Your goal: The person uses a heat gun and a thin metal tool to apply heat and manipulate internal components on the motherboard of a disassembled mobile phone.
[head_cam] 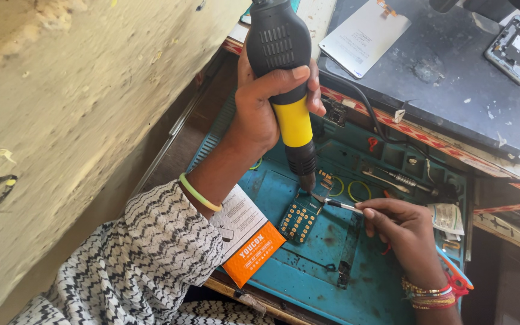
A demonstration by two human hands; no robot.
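My left hand (pixel 266 105) grips a black and yellow hot air gun (pixel 289 90), nozzle pointing down at a small circuit board (pixel 299 219) with rows of gold pads. The board lies on a blue work mat (pixel 320 277). My right hand (pixel 401 232) pinches metal tweezers (pixel 335 203), whose tips touch the board's upper end just below the nozzle. A green band sits on my left wrist, several bangles on my right.
An orange and white card box (pixel 248 241) lies at the mat's near left edge. Yellow rings (pixel 359 191) and metal tools (pixel 401 179) rest in the mat's trays. A dark slab (pixel 446 78) behind carries a white panel (pixel 365 36) and a phone frame (pixel 517 49). A wall (pixel 73 120) rises on the left.
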